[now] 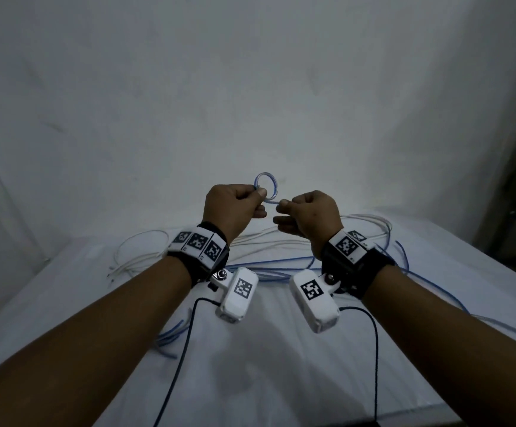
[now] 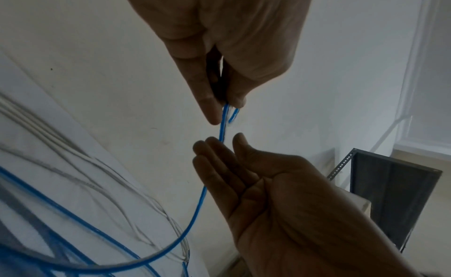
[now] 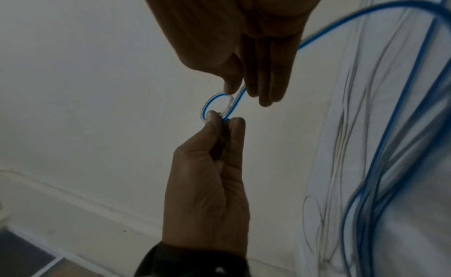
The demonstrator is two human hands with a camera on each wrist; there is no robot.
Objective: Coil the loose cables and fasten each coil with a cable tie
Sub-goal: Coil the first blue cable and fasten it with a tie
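While both hands pinch it, blue cable (image 1: 266, 184) loops upright.

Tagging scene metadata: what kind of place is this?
Probably a plain indoor room set up for recording, not a workshop. A table under a white cloth stands against a bare white wall, loose blue cables and white cables lie on it, and a metal shelf frame stands beside it.

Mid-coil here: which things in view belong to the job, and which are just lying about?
In the job:
- blue cable, small loop started
- left hand, pinching the loop
- right hand, pinching the strand beside it
- white cables, loose on the white table

Lying about:
- dark metal shelf frame

No cable tie in view.
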